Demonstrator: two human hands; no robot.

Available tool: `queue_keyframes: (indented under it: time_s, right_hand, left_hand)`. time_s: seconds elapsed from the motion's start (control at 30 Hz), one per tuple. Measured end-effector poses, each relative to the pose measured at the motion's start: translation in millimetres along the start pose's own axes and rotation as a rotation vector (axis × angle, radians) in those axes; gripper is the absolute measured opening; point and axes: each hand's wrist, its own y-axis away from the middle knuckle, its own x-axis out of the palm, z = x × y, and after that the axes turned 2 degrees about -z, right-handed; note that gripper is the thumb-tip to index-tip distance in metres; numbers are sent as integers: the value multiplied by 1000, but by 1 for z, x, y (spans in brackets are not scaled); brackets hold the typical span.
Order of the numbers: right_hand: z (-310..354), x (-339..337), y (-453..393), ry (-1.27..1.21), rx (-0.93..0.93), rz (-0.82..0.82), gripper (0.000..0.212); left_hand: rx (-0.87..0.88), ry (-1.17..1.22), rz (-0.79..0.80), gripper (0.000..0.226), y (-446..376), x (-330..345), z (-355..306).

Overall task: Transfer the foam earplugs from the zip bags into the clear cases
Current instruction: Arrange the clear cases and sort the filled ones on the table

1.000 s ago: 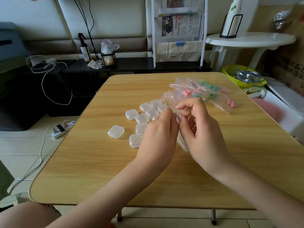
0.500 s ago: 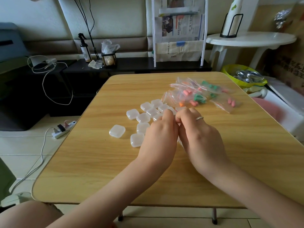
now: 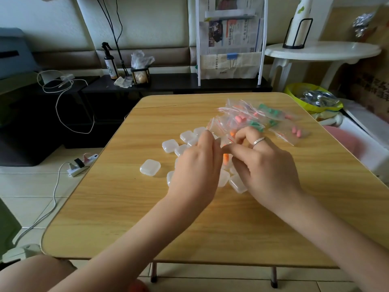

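Both hands now pinching small zip bag [image 3: 219, 133] between them, left hand [image 3: 195, 165] and right hand [image 3: 267, 165] spread slightly wider than half second ago; orange earplug [image 3: 225, 158] showing underneath, near table [image 3: 126, 207] centre.

A spray bottle [image 3: 109, 63] stands on the dark bench [image 3: 179, 83] behind the wooden table [image 3: 147, 218].

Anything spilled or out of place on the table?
Nothing stands out. Both hands, left and right, pinch one zip bag; an orange earplug shows between them. Cases and the other bags lie loose on the table.
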Motion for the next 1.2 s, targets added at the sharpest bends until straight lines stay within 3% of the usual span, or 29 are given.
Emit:
queue_keyframes:
  time_s: [0.1,0.2,0.27,0.37,0.5,0.63,0.9,1.0,1.2]
  right_hand:
    - [5,0,-1,-42,92,111,25]
    - [3,2,-3,-79,235,327,42]
    - [-2,2,-5,-56,280,412,38]
    - [-8,3,-6,-173,277,320,32]
    - [-16,1,-11,-497,314,212,60]
    - [-20,1,-11,-823,354,214,69]
    - [-20,1,-10,-981,357,299,69]
    - [-21,1,-9,-971,352,310,69]
    - [-21,6,-8,-966,430,328,51]
  left_hand:
    - [98,-2,38,29,5,-1,-6]
    - [142,18,53,27,6,-1,-6]
    - [158,4,52,27,6,-2,-6]
    - [88,34,92,27,8,-1,-8]
    - [-432,481,63,17,-6,-7,-8]
    - [-642,757,48,16,-22,-17,4]
    - [-692,896,35,6,-25,-21,14]
    - [-639,831,34,2,-26,-22,13]
    - [-598,881,101,19,-26,-25,8]
